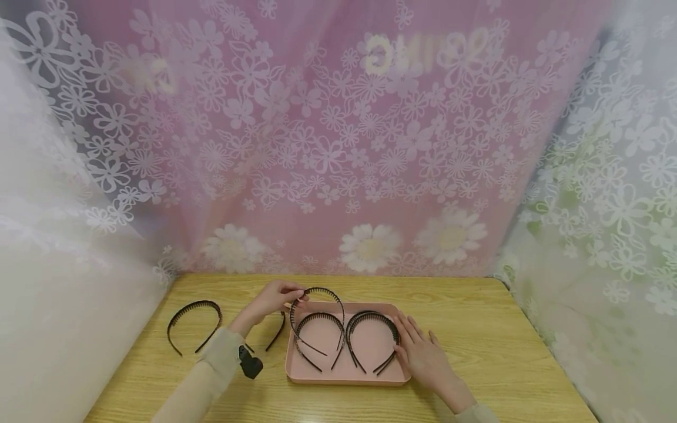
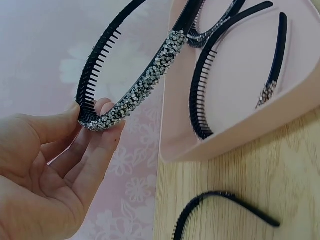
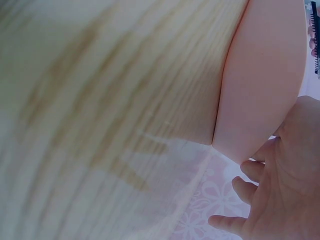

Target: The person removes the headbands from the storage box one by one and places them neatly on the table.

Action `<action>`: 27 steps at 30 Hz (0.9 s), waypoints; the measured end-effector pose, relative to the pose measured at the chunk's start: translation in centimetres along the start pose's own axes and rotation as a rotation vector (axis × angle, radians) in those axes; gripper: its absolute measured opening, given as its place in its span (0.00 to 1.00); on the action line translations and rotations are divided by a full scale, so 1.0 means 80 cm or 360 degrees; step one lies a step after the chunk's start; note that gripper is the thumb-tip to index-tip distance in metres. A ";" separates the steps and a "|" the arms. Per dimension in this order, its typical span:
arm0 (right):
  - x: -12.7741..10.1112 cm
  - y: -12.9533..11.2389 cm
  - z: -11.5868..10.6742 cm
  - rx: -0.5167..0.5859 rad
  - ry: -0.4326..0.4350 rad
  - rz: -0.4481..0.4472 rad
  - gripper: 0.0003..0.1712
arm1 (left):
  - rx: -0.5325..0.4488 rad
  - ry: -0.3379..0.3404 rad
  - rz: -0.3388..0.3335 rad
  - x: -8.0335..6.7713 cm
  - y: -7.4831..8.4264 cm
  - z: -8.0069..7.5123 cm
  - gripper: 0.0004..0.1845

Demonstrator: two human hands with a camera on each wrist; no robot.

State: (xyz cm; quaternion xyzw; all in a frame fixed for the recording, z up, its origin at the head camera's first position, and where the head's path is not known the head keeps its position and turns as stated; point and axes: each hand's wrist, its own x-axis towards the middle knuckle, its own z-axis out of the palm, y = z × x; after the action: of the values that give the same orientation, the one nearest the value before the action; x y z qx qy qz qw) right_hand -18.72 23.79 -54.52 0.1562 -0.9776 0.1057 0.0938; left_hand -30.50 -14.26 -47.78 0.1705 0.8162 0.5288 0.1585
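A pink tray (image 1: 346, 376) lies in the middle of a wooden table (image 1: 508, 352). Over the tray's far left corner, my left hand (image 1: 296, 296) pinches the end of a black toothed headband (image 1: 324, 292). In the left wrist view, thumb and fingers (image 2: 102, 125) pinch that headband (image 2: 142, 87), whose outer side is set with rhinestones. More black headbands lie in the tray, one on the left (image 1: 317, 335) and overlapping ones on the right (image 1: 372, 338). My right hand (image 1: 415, 338) rests flat with straight fingers against the tray's right edge and holds nothing.
Two more black headbands lie on the table left of the tray: one far left (image 1: 193, 323), one partly hidden behind my left forearm (image 1: 277, 332). Flowered curtains (image 1: 338, 147) close off the back and both sides. The right wrist view shows only wood and the tray's pink wall (image 3: 265, 75).
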 end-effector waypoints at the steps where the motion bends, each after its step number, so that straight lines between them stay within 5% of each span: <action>1: 0.000 0.000 0.000 0.0000 0.0002 -0.0001 0.35 | 0.0003 0.0011 -0.0010 -0.002 0.000 -0.002 0.19; 12: -0.002 0.001 0.003 0.0009 0.0084 -0.0046 0.34 | -0.0034 0.0015 0.0006 -0.021 0.000 -0.024 0.20; 27: -0.001 -0.001 -0.001 -0.0002 0.0006 0.0003 0.35 | -0.0084 0.0063 -0.0064 -0.032 -0.013 -0.039 0.18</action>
State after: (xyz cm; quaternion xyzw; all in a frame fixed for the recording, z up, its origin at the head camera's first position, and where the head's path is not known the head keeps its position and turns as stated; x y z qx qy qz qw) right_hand -18.61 23.74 -54.42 0.1549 -0.9776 0.1055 0.0956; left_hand -29.71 -18.34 -47.31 0.1392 0.8082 0.5502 0.1573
